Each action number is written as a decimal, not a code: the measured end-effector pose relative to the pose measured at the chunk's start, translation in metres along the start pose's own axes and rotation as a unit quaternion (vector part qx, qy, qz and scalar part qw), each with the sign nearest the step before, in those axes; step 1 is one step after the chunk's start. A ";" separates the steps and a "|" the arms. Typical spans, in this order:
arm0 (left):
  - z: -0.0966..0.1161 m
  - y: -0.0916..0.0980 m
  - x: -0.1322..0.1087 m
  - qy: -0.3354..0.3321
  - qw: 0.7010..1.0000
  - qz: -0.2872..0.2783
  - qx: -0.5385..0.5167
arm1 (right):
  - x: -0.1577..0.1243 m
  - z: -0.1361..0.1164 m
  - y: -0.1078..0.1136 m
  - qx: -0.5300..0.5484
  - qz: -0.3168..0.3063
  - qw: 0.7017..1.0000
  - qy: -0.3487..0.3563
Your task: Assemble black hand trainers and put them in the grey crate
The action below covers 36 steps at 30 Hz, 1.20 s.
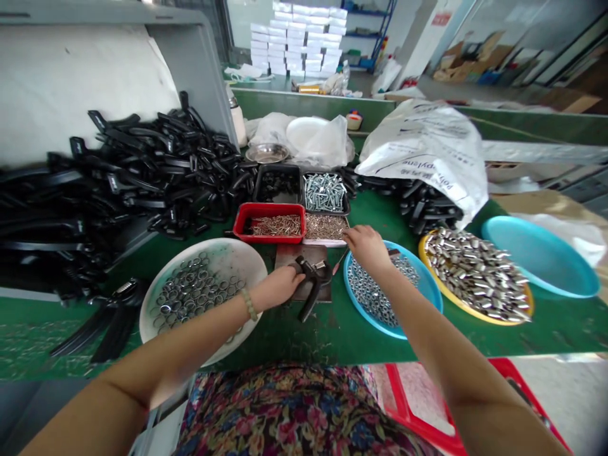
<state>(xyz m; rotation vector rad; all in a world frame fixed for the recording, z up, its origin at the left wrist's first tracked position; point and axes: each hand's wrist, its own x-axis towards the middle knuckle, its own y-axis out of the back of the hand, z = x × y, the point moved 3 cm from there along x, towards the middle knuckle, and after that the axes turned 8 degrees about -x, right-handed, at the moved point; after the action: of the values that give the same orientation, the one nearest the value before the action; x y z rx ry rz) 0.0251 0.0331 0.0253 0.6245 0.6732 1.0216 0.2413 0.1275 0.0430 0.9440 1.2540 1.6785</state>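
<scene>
My left hand is closed on a black handle piece, whose two arms meet near a small metal part. The piece rests over a square metal plate on the bench. My right hand is at the right edge of a white tray of tiny brass-coloured parts. Its fingers are drawn together, and what sits between the tips is too small to make out. Below that forearm is a blue bowl of small shiny metal pieces. Beside my left forearm stands a white bowl holding metal rings.
A red tray of thin pins stands behind the plate, with bolts in a black tray further back. Black handles heap up at left. At right are a yellow basin of metal sleeves, another blue basin and a white sack.
</scene>
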 end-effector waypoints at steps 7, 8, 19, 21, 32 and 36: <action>0.007 0.034 0.046 -0.042 0.976 0.092 0.191 | 0.069 -0.032 -0.011 0.033 -0.016 0.999 0.039; 0.013 0.042 0.064 -0.056 0.972 0.120 0.193 | 0.069 -0.032 -0.012 0.042 -0.013 0.998 0.041; 0.014 0.035 0.161 -0.066 0.974 0.157 0.150 | 0.040 -0.015 -0.007 0.235 0.005 0.972 0.003; 0.011 0.035 0.163 -0.069 0.975 0.164 0.135 | 0.018 -0.020 -0.008 0.284 -0.011 0.959 0.003; 0.007 0.032 0.073 -0.151 0.979 0.121 -0.071 | -0.026 -0.034 -0.014 0.526 -0.069 0.845 -0.067; -0.015 0.004 0.032 -0.149 0.977 0.134 -0.068 | -0.026 -0.034 -0.017 0.547 -0.081 0.828 -0.098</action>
<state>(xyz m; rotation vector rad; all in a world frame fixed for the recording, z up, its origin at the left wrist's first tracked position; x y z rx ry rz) 0.0234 0.0661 0.0117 0.7432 0.2562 1.1824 0.2237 0.0939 0.0168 1.5314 2.1017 0.5736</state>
